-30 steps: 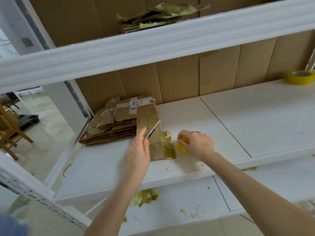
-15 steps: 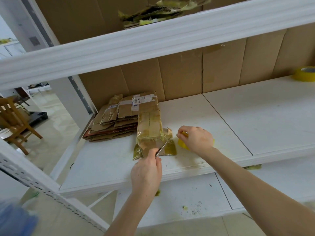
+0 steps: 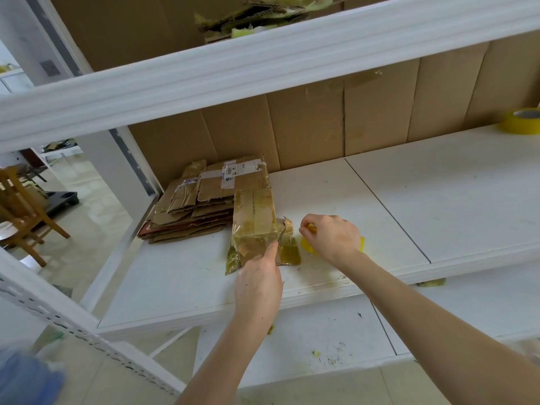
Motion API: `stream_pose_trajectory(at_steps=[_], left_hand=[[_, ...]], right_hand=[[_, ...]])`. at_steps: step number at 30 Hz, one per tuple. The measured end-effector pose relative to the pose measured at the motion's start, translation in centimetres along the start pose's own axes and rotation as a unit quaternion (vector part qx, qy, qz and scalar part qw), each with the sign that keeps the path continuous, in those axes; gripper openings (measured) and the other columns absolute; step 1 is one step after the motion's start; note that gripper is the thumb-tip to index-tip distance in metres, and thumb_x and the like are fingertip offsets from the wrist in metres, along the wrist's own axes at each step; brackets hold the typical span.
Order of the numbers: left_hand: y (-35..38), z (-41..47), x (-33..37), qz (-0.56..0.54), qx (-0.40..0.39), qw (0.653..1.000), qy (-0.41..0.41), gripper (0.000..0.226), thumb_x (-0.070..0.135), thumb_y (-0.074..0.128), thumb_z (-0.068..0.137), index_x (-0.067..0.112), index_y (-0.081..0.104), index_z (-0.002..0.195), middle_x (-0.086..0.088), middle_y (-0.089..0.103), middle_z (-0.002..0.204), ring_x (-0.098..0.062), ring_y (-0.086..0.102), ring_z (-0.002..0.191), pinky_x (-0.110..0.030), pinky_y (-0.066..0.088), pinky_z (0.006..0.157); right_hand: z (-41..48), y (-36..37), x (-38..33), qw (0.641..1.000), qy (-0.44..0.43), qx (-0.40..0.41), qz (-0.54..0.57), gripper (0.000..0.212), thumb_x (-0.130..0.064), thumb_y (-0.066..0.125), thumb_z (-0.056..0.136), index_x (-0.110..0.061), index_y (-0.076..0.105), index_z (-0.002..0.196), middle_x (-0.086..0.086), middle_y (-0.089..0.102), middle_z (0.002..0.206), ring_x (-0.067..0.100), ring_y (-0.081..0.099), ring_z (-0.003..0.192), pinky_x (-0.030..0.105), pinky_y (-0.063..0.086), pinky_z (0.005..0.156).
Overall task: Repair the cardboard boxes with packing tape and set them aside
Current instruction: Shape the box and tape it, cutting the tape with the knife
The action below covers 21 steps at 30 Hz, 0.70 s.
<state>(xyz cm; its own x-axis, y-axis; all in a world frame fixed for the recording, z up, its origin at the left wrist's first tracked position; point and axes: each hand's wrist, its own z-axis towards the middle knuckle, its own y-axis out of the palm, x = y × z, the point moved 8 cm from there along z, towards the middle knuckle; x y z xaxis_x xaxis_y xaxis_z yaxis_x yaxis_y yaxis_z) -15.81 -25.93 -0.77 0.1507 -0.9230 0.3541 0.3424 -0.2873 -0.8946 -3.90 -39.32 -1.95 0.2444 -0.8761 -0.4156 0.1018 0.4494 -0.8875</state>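
A person stands at a white shelf (image 3: 438, 200) that fills the middle of the frame, both bare forearms reaching in from the bottom edge. The left hand (image 3: 258, 285) sits just below centre, its fingers curled and its thumb pressed on the near end of a small flattened cardboard box (image 3: 254, 220) wrapped in glossy yellowish tape. It seems to pinch a thin blade (image 3: 279, 237) that stands up along the box's right edge, though the blade is too slim to see clearly. That box lies on the shelf with its far end resting over the corner of a stack of flattened cardboard (image 3: 198, 206), which sits to the left of centre against the brown cardboard backing (image 3: 306, 121). Just right of the box, the right hand (image 3: 331, 238) is closed down over a yellow tape roll (image 3: 309, 246), with fingers curled round it and yellow showing at both sides of the hand. A strip of tape runs from the box's lower right corner towards that hand. A second tape roll (image 3: 523, 121) stands alone at the far right edge, well apart from the hands. A thick white beam (image 3: 263, 62) crosses the top of the frame, with torn cardboard scraps (image 3: 257, 13) on the level above it. A lower shelf (image 3: 292, 340) speckled with bits of debris shows beneath the arms, and a wooden chair (image 3: 20, 211) stands on the tiled floor at the left edge.
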Motion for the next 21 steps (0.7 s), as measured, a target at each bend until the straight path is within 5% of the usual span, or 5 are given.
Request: stream_pose_trajectory(at_steps=[7, 17, 21], left_hand=[[-0.1, 0.4, 0.2, 0.054, -0.015, 0.998, 0.019, 0.056, 0.004, 0.048, 0.092, 0.029, 0.042, 0.142, 0.006, 0.048, 0.071, -0.016, 0.048, 0.066, -0.027, 0.039, 0.057], [1.0, 1.3, -0.5, 0.105, -0.092, 0.989, -0.046, 0.039, -0.001, 0.046, 0.091, 0.018, 0.058, 0.124, -0.006, 0.064, 0.101, -0.022, 0.054, 0.084, -0.028, 0.04, 0.068], [0.6, 0.5, -0.2, 0.055, -0.049, 0.997, -0.015, 0.03, 0.009, 0.045, 0.097, 0.017, 0.052, 0.125, 0.002, 0.058, 0.082, -0.015, 0.049, 0.07, -0.026, 0.04, 0.061]], right_hand=[[-0.3, 0.0, -0.4, 1.0, -0.01, 0.0, -0.014, 0.022, -0.044, 0.042, 0.097, -0.039, 0.063, 0.1, -0.004, 0.068, 0.093, 0.02, 0.049, 0.075, 0.027, 0.039, 0.061], [-0.8, -1.1, -0.5, 0.999, -0.017, 0.03, 0.005, 0.019, -0.043, 0.045, 0.095, -0.038, 0.064, 0.096, -0.006, 0.056, 0.076, 0.021, 0.047, 0.07, 0.026, 0.034, 0.059], [-0.4, -1.7, 1.6, 0.996, 0.016, 0.022, 0.081, 0.016, -0.045, 0.048, 0.092, -0.04, 0.063, 0.089, -0.004, 0.064, 0.082, 0.024, 0.056, 0.077, 0.028, 0.041, 0.061]])
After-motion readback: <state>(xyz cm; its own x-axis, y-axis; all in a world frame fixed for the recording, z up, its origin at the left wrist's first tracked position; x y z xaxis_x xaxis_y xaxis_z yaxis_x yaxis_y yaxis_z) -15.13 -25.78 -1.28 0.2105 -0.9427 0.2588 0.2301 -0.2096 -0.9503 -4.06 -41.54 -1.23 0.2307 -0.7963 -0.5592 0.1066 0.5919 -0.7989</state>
